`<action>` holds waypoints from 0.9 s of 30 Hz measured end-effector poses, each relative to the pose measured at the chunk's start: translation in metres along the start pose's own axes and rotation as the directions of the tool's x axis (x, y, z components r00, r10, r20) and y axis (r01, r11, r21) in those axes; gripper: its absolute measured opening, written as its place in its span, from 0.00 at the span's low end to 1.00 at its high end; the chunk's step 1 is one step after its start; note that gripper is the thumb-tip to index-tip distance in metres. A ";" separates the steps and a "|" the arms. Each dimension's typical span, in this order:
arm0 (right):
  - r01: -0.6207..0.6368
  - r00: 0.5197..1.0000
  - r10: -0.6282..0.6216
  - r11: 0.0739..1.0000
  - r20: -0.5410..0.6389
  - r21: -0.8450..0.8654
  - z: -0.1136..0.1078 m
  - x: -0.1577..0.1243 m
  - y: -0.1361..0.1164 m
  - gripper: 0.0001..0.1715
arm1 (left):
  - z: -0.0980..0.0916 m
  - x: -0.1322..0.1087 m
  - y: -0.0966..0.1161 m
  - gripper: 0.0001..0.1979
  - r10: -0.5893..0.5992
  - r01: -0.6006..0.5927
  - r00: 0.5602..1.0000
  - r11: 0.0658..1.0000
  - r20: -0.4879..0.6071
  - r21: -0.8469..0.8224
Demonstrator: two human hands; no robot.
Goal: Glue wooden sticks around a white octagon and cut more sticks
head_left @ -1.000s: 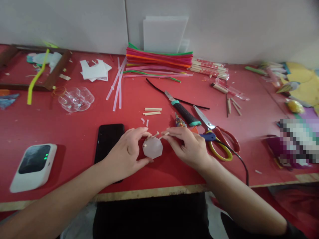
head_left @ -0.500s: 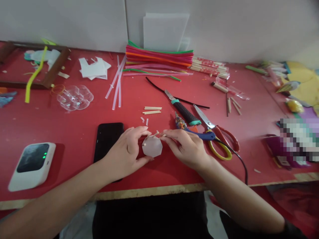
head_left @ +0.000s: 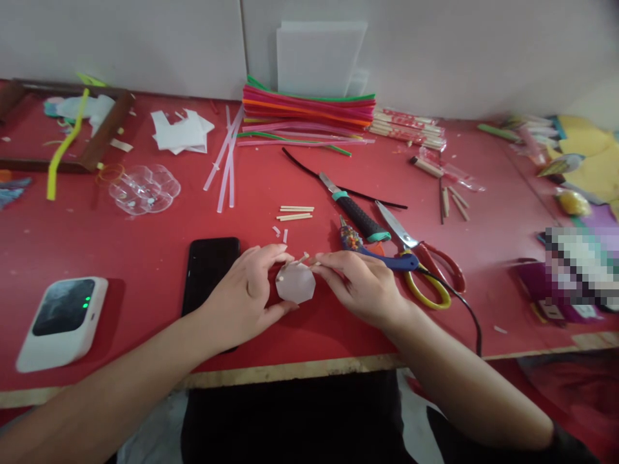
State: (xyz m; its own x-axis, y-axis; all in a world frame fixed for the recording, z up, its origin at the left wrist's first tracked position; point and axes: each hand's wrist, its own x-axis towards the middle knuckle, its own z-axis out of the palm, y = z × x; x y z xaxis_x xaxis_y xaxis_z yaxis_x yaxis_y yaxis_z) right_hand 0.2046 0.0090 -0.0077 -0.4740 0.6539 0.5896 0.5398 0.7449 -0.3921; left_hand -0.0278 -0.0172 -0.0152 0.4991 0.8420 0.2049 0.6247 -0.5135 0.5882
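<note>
Between the thumb and fingers of my left hand [head_left: 244,293] is a small white many-sided piece [head_left: 296,287], held at its edges just above the red table. Short pale sticks [head_left: 304,257] stand up at its far edge, and a light dot-like stick end shows on its left side. My right hand [head_left: 365,283] pinches a short thin wooden stick [head_left: 316,263] at the piece's right edge; whether the two touch I cannot tell. Beyond the hands lie several cut wooden sticks [head_left: 294,217] and little white scraps [head_left: 285,236].
Right of my hands lie a blue glue gun [head_left: 396,261] with its cord, scissors [head_left: 401,227] and a dark-handled knife [head_left: 360,216]. A black phone [head_left: 210,264] lies partly under my left hand. A white device [head_left: 62,322] is farther left. Coloured pipe cleaners [head_left: 309,109] are stacked behind.
</note>
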 end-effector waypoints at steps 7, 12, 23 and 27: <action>0.012 1.000 -0.012 1.000 0.008 -0.014 0.000 -0.001 0.000 0.08 | -0.002 0.002 0.001 0.29 0.012 -0.012 1.000 1.000 0.003 0.006; 0.014 1.000 -0.014 1.000 0.015 -0.019 -0.001 -0.002 0.001 0.06 | -0.002 0.002 0.001 0.30 0.024 -0.024 1.000 1.000 -0.006 0.009; 0.010 1.000 -0.009 0.999 0.014 -0.034 -0.001 0.000 -0.001 0.07 | -0.001 0.001 0.000 0.28 0.006 -0.006 1.000 1.000 0.004 0.009; 0.000 1.000 0.000 1.000 0.006 -0.021 -0.001 0.000 -0.001 0.08 | 0.001 0.000 -0.001 0.28 0.020 -0.020 1.000 0.999 0.006 0.030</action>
State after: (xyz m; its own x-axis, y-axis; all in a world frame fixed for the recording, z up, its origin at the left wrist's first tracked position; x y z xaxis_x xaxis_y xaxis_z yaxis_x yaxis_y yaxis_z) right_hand 0.2049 0.0085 -0.0062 -0.4778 0.6549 0.5855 0.5543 0.7419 -0.3773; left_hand -0.0281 -0.0170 -0.0167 0.5148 0.8306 0.2121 0.6323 -0.5350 0.5603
